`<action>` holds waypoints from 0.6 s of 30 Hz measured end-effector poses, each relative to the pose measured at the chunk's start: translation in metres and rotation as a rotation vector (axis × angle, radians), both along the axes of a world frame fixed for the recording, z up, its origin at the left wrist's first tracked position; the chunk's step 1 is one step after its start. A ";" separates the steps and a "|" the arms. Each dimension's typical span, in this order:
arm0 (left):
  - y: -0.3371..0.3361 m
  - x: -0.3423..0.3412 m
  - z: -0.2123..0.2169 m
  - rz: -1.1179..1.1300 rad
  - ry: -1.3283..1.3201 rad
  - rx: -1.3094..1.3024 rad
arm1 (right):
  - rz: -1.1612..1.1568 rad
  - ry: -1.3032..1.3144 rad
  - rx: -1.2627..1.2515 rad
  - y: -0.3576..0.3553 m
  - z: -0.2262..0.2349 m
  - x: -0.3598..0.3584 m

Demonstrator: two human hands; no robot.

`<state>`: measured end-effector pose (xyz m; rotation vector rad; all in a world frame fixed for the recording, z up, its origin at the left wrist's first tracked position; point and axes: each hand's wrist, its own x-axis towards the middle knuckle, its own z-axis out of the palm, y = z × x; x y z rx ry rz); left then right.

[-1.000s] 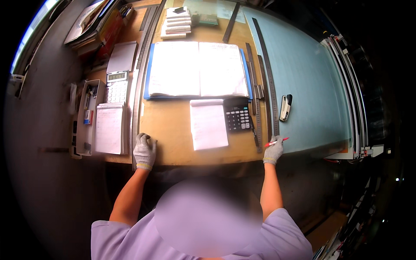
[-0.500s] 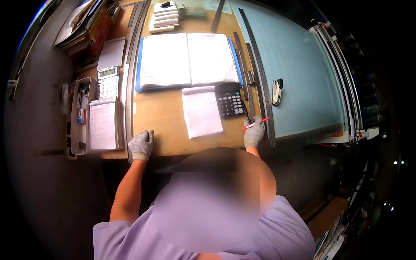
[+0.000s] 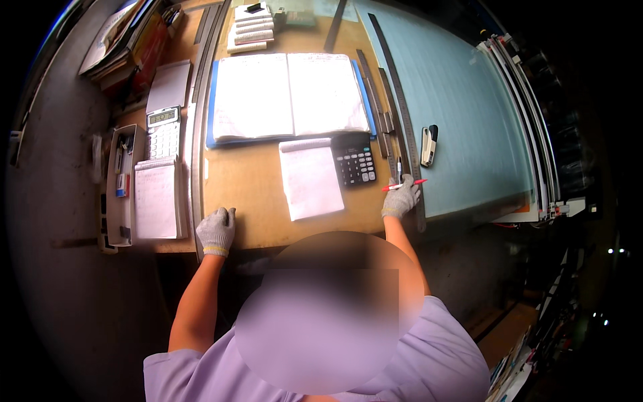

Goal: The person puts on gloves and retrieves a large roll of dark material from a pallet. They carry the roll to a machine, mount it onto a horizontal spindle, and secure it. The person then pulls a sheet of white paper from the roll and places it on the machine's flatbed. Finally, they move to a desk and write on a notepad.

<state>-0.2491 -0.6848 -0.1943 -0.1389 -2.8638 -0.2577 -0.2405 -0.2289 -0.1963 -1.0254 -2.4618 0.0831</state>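
My left hand (image 3: 216,232), in a pale knit glove, rests closed on the near left part of the wooden desk (image 3: 268,194); nothing shows in its fingers. On the right, my gloved right hand (image 3: 400,199) grips a red-and-white pen (image 3: 416,182) lying crosswise over the fingers. A second, darker pen (image 3: 399,166) points away from its fingertips. Left of that hand is a black calculator (image 3: 355,164), beside a notepad (image 3: 311,177) with a lined page. Beyond them an open ledger (image 3: 258,97) lies on a blue folder (image 3: 210,127).
Metal rulers (image 3: 395,87) run along the desk's right side. A black-and-white stapler (image 3: 429,146) lies on the blue-green surface (image 3: 462,100). At left are a white calculator (image 3: 163,137), a pad (image 3: 157,201) and a pen box (image 3: 122,228). Stacked booklets (image 3: 251,33) sit at the back.
My right hand has shifted slightly right with the red pen. The darker pen has swung from leaning left beside the calculator to pointing nearly straight ahead. My left hand stays put.
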 end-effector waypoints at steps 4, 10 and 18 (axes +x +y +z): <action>0.004 -0.002 0.004 -0.004 -0.004 -0.003 | 0.190 0.012 -0.096 0.028 -0.011 -0.046; 0.007 -0.003 0.010 0.017 -0.043 0.004 | 0.238 -0.076 -0.044 0.023 -0.004 -0.096; 0.005 -0.004 0.007 0.022 -0.040 -0.027 | -0.002 -0.092 -0.108 0.025 -0.005 -0.126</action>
